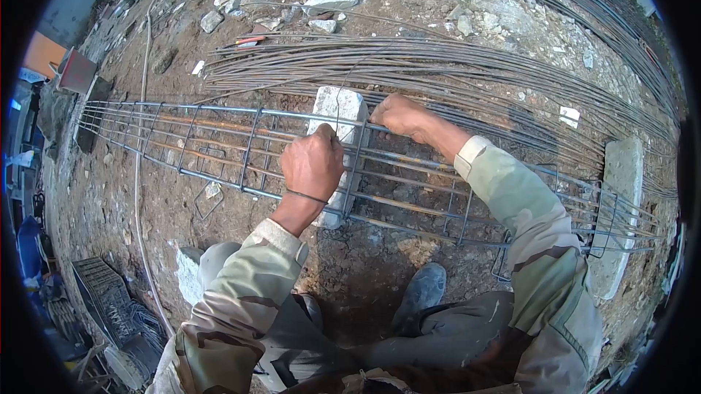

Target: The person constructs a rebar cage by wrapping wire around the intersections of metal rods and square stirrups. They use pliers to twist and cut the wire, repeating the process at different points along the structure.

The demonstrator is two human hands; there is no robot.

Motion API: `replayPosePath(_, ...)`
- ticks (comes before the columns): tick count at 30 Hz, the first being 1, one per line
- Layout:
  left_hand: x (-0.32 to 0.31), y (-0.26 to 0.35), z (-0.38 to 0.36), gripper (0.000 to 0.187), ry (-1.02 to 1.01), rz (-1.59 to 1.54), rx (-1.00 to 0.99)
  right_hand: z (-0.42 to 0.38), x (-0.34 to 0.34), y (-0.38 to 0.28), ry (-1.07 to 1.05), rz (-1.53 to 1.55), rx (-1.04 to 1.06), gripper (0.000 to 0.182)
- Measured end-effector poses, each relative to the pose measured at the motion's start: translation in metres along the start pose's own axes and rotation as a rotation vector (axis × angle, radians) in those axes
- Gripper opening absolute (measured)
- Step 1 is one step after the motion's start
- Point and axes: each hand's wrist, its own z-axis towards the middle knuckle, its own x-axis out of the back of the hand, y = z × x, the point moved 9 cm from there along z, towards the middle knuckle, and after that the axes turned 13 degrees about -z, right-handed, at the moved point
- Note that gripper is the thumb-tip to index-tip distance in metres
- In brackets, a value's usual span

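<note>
Two hands work at the top bar of a rebar cage (219,147) lying across a stone block (337,113). The left hand (312,163) is fisted just before the block; the right hand (398,114) grips the bar beside it. Loose rebar (453,58) lies beyond the block.

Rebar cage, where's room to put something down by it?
Bare dirt lies left of the person's knee, between the rebar cage and the black crate. More dirt lies below the cage by the shoe. Behind the cage it is crowded with the rod bundle and rubble.
</note>
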Motion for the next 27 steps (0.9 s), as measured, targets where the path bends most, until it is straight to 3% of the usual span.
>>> replayPosePath(7, -0.041, -0.015, 0.003, 0.014, 0.071, -0.412, 0.248, 0.022, 0.002, 0.008, 0.058, 0.050, -0.003, 0.019)
replayPosePath(9, -0.044, -0.013, 0.001, 0.014, 0.093, -0.475, 0.283, 0.030, 0.001, 0.015, -0.005, 0.475, -0.077, 0.013)
replayPosePath(13, -0.056, -0.020, -0.001, 0.012, 0.075, -0.481, 0.295, 0.027, 0.004, 0.006, 0.049, 0.705, -0.025, 0.007)
replayPosePath(16, -0.051, -0.022, 0.000, 0.013, 0.073, -0.434, 0.254, 0.023, 0.011, -0.009, 0.131, 0.700, 0.034, 0.010)
replayPosePath(20, -0.049, -0.028, 0.001, 0.012, 0.057, -0.511, 0.304, 0.000, 0.017, -0.010, 0.273, 0.551, -0.013, 0.024)
replayPosePath(21, -0.051, -0.030, -0.001, 0.012, 0.062, -0.522, 0.313, -0.007, 0.023, -0.010, 0.351, 0.403, -0.002, 0.046)
replayPosePath(22, -0.053, -0.032, -0.001, 0.012, 0.085, -0.533, 0.315, -0.012, 0.023, -0.010, 0.347, 0.386, -0.003, 0.046)
replayPosePath(24, -0.051, -0.033, -0.003, 0.012, 0.125, -0.555, 0.329, -0.027, 0.027, -0.016, 0.399, 0.093, -0.021, 0.064)
replayPosePath(25, -0.049, -0.032, -0.004, 0.012, 0.125, -0.545, 0.342, -0.029, 0.018, -0.016, 0.321, 0.237, -0.047, 0.075)
replayPosePath(27, -0.048, -0.032, -0.006, 0.013, 0.118, -0.540, 0.370, -0.025, 0.012, -0.019, 0.300, 0.274, 0.016, 0.076)
